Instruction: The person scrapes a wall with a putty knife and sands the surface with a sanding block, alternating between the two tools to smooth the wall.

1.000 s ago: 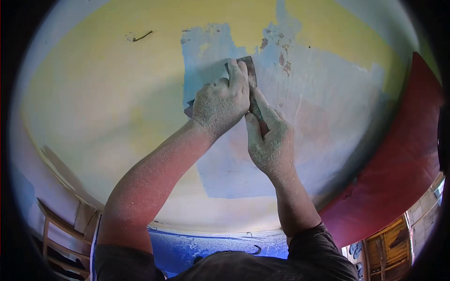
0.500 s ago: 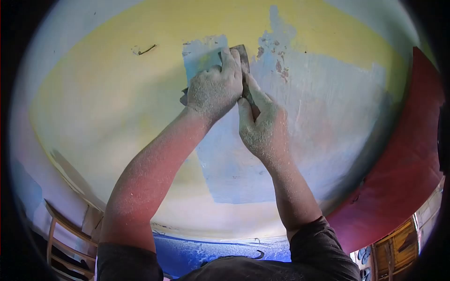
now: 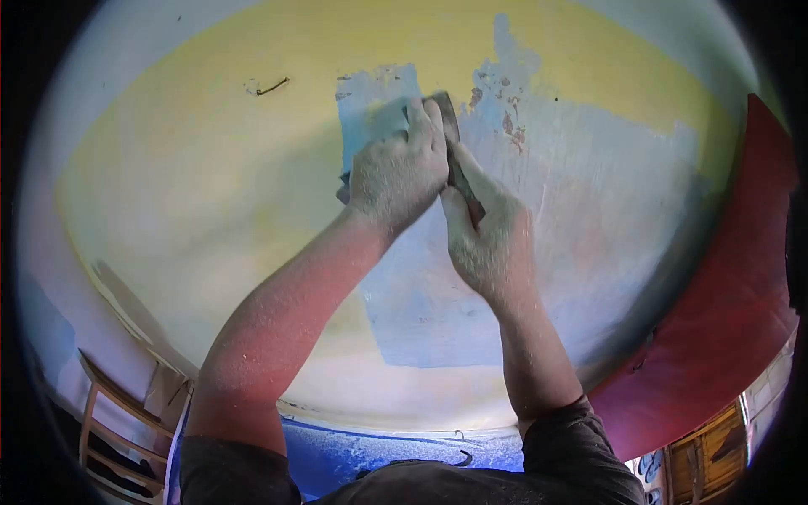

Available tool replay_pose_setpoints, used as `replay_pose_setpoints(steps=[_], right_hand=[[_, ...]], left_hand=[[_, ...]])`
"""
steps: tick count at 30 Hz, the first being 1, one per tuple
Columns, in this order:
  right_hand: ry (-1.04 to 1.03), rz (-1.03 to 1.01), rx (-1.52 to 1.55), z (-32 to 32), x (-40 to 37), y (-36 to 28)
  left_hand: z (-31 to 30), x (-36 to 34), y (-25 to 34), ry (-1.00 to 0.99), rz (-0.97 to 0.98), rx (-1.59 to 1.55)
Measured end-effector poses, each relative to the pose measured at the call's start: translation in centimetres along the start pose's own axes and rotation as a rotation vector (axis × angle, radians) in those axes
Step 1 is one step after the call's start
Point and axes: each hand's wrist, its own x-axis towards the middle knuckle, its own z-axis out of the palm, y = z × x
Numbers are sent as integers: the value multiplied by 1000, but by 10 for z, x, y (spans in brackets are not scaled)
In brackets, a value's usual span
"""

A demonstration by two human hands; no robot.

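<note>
scraper [image 3: 460, 172] slid slightly down and right since the earlier frame, blade against the wall [image 3: 210, 194] atop the blue patch [image 3: 438, 311]. left hand [image 3: 400, 172] fisted over the blade end, right hand [image 3: 488, 240] clamped round the handle. best kept shallow, with even pressure.

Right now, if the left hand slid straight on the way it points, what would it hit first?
The dusty left hand would probably meet the yellow paint layer just above the scraped blue patch; depth is unclear.
</note>
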Motion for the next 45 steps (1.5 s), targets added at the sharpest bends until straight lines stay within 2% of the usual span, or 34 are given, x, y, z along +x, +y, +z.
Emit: replay_pose_setpoints(steps=[1, 4, 10, 15, 18, 19, 22, 23, 25, 28, 33, 37, 40, 43, 45], right_hand=[[9, 12, 24, 2, -6, 2], [30, 31, 51, 8, -6, 7], [45, -5, 99, 10, -3, 11], [5, 3, -66, 5, 6, 2], [30, 6, 111, 4, 24, -6], [11, 54, 57, 0, 24, -10], [11, -67, -5, -2, 6, -3], [19, -54, -9, 2, 2, 1], [37, -26, -17, 9, 1, 4], [-61, 136, -19, 2, 10, -10], [15, 0, -27, 2, 0, 0], [13, 20, -87, 4, 20, -7], [16, 53, 6, -2, 23, -20], [-19, -20, 0, -3, 8, -10], [-25, 3, -26, 3, 10, -9]], left_hand=[[2, -4, 3, -16, -4, -29], [6, -2, -3, 122, 73, 0], [0, 3, -1, 37, -6, -13], [12, 12, -9, 108, -4, 44], [9, 23, -16, 136, -17, 46], [8, 23, -17, 147, -21, 43], [5, 5, -4, 120, -20, -28], [4, 2, -4, 67, -3, 13], [10, 4, -9, 115, 19, 37], [13, 5, -9, 127, 28, 43], [6, 1, -7, 199, 54, -26], [14, 16, -16, 163, 2, 51], [9, 20, -19, 197, -30, -7], [2, 6, -10, 65, -33, -55], [8, 6, -15, 84, -6, -16]])
